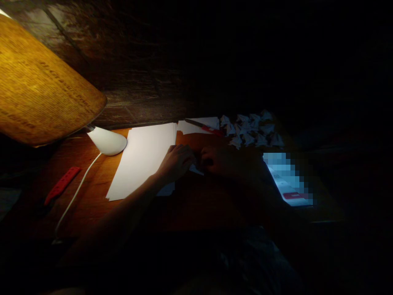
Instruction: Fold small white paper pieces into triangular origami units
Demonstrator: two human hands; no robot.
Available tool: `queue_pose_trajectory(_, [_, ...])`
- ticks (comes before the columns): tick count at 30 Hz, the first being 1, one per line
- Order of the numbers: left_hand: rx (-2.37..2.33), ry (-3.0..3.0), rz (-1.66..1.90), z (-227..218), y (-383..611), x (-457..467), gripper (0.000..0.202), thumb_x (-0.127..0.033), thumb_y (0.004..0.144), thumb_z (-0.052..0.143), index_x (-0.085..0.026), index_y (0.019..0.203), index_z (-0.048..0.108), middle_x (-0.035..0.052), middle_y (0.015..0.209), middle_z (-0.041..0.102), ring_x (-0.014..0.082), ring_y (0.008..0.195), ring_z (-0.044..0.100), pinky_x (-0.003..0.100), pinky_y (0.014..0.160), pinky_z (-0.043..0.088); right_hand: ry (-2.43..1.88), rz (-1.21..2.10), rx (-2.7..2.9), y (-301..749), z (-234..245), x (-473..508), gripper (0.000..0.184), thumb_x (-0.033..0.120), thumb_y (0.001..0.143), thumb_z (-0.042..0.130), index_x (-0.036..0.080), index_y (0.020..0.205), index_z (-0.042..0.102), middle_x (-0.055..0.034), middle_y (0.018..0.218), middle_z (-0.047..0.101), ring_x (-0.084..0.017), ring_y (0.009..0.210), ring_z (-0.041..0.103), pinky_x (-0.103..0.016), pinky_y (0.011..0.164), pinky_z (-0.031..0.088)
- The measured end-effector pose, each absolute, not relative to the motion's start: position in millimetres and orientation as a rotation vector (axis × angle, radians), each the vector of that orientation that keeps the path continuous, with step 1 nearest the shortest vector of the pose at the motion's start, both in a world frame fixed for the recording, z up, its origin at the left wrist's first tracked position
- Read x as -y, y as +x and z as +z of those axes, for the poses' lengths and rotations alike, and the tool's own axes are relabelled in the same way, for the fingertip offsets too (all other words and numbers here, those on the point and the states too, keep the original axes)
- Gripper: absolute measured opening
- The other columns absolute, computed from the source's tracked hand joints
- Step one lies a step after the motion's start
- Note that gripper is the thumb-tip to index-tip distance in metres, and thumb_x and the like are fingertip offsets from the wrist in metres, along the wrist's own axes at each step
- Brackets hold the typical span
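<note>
A small piece of folded white paper (196, 169) shows between my hands, low over the wooden table. My left hand (179, 159) is closed on it, fingers bent over its upper part and hiding much of it. Close by on the right, my right hand (216, 162) lies in deep shadow with its fingers curled in; whatever they hold is hidden. Under my left wrist is a stack of white paper sheets (143, 159). Behind the hands, a red-handled tool with a dark blade (204, 126) rests across more white paper (190, 126).
Several folded paper figures (251, 130) are grouped at the back right. A lit phone (287, 182) lies in front of them. At left stand a lamp's white base (107, 141) and brown shade (46, 82); its white cord (78, 190) runs past a red object (64, 184).
</note>
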State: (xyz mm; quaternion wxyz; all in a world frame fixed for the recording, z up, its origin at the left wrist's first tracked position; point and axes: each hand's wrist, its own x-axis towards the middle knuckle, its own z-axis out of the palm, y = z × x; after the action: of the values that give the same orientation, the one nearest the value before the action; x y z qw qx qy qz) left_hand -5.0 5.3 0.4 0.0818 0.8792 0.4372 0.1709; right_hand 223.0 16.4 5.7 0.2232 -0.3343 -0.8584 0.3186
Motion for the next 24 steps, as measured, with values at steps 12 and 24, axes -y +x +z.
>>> queue_pose_trajectory(12, [-1.370, 2.540, 0.505, 2, -2, -4, 0.014, -0.022, 0.096, 0.057, -0.020, 0.090, 0.069, 0.0083, 0.100, 0.068, 0.0285, 0.102, 0.060, 0.047, 0.094, 0.044, -0.931, 0.875, 2.341, 221, 2, -17, 0.009, 0.008, 0.082, 0.080, 0.016, 0.079, 0.079, -0.0061, 0.101, 0.074, -0.018, 0.093, 0.069, -0.030, 0.084, 0.048])
queue_pose_trajectory(24, [-1.563, 2.511, 0.524, -5, 6, 0, 0.007, -0.022, 0.094, 0.063, -0.020, 0.090, 0.068, 0.0090, 0.109, 0.064, 0.0294, 0.110, 0.059, 0.048, 0.098, 0.047, -0.950, 0.877, 2.373, 221, 9, -17, 0.012, 0.005, 0.081, 0.078, 0.016, 0.076, 0.078, -0.0058, 0.100, 0.074, -0.016, 0.089, 0.068, -0.029, 0.082, 0.048])
